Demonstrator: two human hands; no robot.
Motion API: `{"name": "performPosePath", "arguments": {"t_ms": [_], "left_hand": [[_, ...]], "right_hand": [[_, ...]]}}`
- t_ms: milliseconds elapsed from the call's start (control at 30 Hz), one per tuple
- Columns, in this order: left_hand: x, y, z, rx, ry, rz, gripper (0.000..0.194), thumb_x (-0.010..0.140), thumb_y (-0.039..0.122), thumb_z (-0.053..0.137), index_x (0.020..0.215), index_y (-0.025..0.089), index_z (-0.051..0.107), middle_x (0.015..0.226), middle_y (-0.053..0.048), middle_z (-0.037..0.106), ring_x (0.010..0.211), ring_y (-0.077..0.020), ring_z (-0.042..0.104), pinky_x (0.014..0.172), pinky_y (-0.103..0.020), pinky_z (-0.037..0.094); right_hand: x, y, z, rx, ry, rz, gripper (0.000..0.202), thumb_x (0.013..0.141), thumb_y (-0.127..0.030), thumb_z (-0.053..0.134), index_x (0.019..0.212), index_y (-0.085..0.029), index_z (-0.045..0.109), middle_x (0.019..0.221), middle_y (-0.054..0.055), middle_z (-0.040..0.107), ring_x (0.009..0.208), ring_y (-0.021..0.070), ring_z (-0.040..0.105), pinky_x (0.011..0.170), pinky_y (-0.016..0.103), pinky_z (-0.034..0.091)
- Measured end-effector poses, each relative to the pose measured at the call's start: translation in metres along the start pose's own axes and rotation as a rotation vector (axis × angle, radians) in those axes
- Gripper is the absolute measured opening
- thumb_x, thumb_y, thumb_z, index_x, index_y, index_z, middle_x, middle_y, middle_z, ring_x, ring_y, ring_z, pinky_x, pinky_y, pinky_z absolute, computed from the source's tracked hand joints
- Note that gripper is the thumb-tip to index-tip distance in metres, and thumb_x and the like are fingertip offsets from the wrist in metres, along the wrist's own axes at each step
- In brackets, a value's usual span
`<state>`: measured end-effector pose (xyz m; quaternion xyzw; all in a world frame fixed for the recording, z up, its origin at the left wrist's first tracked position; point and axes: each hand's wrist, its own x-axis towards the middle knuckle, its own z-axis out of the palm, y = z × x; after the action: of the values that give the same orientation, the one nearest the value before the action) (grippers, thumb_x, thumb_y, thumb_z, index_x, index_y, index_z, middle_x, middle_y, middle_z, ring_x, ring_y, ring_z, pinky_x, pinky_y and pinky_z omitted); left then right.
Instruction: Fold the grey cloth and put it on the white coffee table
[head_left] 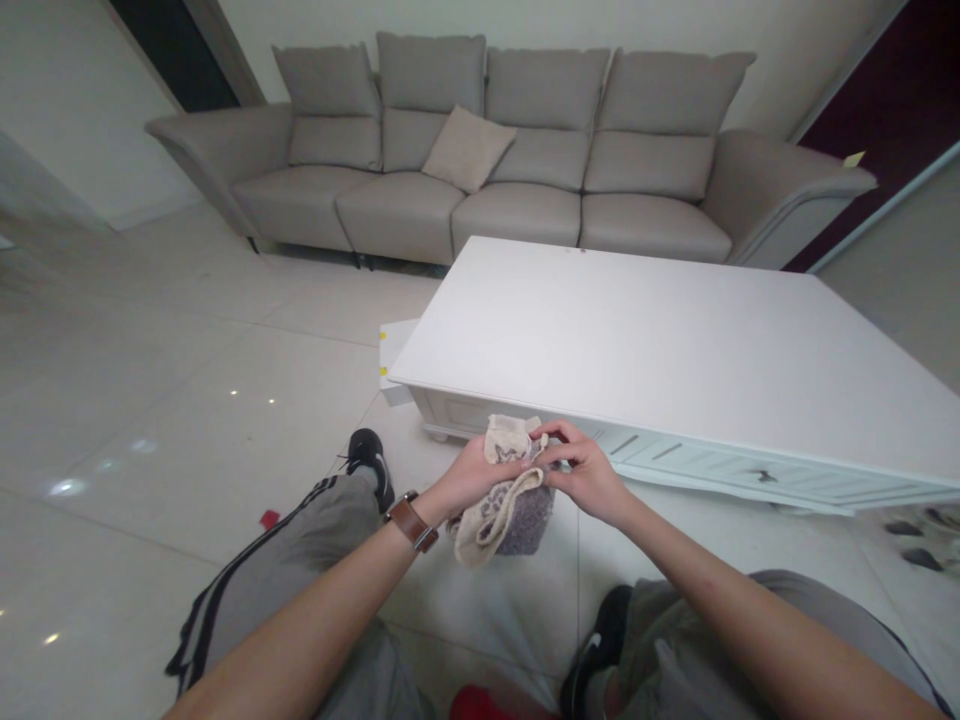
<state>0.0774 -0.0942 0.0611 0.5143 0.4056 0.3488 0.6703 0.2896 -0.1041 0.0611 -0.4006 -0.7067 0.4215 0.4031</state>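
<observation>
Cloth (504,500), beige with a grey patterned part, hangs bunched between both hands just in front of the table's (675,340) near edge, above the floor (150,400). The left hand (474,474) closes around its upper fold, fingers wrapped on the fabric; a watch (413,521) sits on that wrist. The right hand (585,470) pinches the cloth's top edge with thumb and fingers. Below the table's near edge, on the person's side, both knees show, each with a black shoe (369,458). Beyond the table stands a sofa (510,150) with a cushion (466,148).
</observation>
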Motion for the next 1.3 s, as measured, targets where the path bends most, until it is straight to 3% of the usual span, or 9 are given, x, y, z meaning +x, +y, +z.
{"name": "performPosePath", "arguments": {"t_ms": [267, 433, 600, 733, 867, 967, 1067, 1200, 1300], "left_hand": [[-0.001, 0.009, -0.004, 0.009, -0.158, 0.003, 0.054, 0.064, 0.028, 0.091, 0.113, 0.011, 0.073, 0.112, -0.012, 0.076, 0.102, -0.0244, 0.070, 0.096, -0.035, 0.052], [-0.001, 0.015, 0.000, 0.007, -0.059, 0.042, 0.046, 0.064, 0.025, 0.088, 0.106, 0.010, 0.075, 0.107, -0.010, 0.077, 0.101, -0.0240, 0.070, 0.096, -0.035, 0.052], [-0.001, 0.018, -0.005, -0.028, 0.033, 0.011, 0.051, 0.063, 0.025, 0.088, 0.109, 0.011, 0.073, 0.110, -0.011, 0.077, 0.101, -0.0258, 0.071, 0.094, -0.037, 0.054], [-0.001, 0.019, -0.010, -0.039, -0.020, 0.012, 0.052, 0.063, 0.024, 0.088, 0.110, 0.011, 0.072, 0.111, -0.011, 0.077, 0.102, -0.0263, 0.071, 0.095, -0.037, 0.053], [-0.002, 0.021, -0.010, 0.022, -0.093, 0.041, 0.045, 0.066, 0.023, 0.086, 0.107, 0.012, 0.073, 0.107, -0.009, 0.077, 0.104, -0.0260, 0.070, 0.098, -0.037, 0.051], [-0.003, 0.020, -0.010, 0.021, -0.156, 0.029, 0.044, 0.065, 0.024, 0.086, 0.106, 0.012, 0.073, 0.103, -0.008, 0.077, 0.100, -0.0249, 0.070, 0.094, -0.036, 0.052], [-0.004, 0.018, -0.012, 0.005, -0.166, -0.001, 0.047, 0.065, 0.026, 0.087, 0.108, 0.012, 0.073, 0.106, -0.009, 0.076, 0.099, -0.0242, 0.070, 0.095, -0.036, 0.052], [-0.002, 0.015, -0.016, 0.009, -0.127, -0.015, 0.052, 0.070, 0.034, 0.086, 0.115, 0.012, 0.071, 0.115, -0.012, 0.075, 0.107, -0.0254, 0.069, 0.100, -0.038, 0.051], [0.003, 0.010, -0.020, 0.077, -0.036, 0.033, 0.047, 0.076, 0.038, 0.082, 0.114, 0.012, 0.071, 0.116, -0.012, 0.075, 0.107, -0.0258, 0.069, 0.099, -0.038, 0.052]], "right_hand": [[-0.003, -0.006, 0.003, -0.001, -0.001, -0.020, 0.003, 0.080, -0.028, 0.081, 0.079, -0.030, 0.083, 0.120, 0.008, 0.063, 0.115, 0.0257, 0.059, 0.099, 0.042, 0.049], [0.000, -0.009, 0.001, -0.014, 0.004, -0.012, 0.002, 0.078, -0.025, 0.081, 0.079, -0.027, 0.080, 0.115, 0.007, 0.061, 0.112, 0.0246, 0.059, 0.099, 0.042, 0.047], [0.005, -0.007, -0.010, -0.019, 0.021, 0.043, 0.013, 0.075, -0.024, 0.080, 0.070, -0.021, 0.069, 0.119, 0.007, 0.058, 0.117, 0.0253, 0.055, 0.103, 0.042, 0.041], [0.006, -0.002, -0.015, 0.039, 0.008, 0.112, 0.024, 0.076, -0.027, 0.078, 0.066, -0.020, 0.058, 0.118, 0.008, 0.060, 0.114, 0.0249, 0.057, 0.095, 0.039, 0.044], [0.005, -0.006, -0.013, 0.026, -0.027, 0.074, 0.033, 0.082, -0.033, 0.075, 0.065, -0.021, 0.049, 0.119, 0.008, 0.066, 0.116, 0.0250, 0.058, 0.102, 0.042, 0.040], [0.004, -0.008, -0.011, 0.037, -0.094, 0.098, 0.037, 0.085, -0.040, 0.074, 0.067, -0.022, 0.047, 0.107, 0.007, 0.069, 0.106, 0.0232, 0.061, 0.097, 0.040, 0.043], [0.004, -0.004, -0.011, 0.063, -0.124, 0.142, 0.035, 0.083, -0.044, 0.076, 0.074, -0.022, 0.050, 0.089, 0.001, 0.066, 0.087, 0.0184, 0.059, 0.082, 0.033, 0.047], [0.006, 0.003, -0.013, 0.141, -0.085, 0.159, 0.037, 0.077, -0.043, 0.081, 0.100, -0.023, 0.059, 0.089, 0.000, 0.064, 0.085, 0.0173, 0.059, 0.079, 0.030, 0.047], [0.007, -0.006, -0.015, 0.045, -0.118, 0.124, 0.025, 0.081, -0.041, 0.078, 0.086, -0.022, 0.063, 0.084, 0.000, 0.063, 0.081, 0.0178, 0.058, 0.076, 0.030, 0.045]]}}
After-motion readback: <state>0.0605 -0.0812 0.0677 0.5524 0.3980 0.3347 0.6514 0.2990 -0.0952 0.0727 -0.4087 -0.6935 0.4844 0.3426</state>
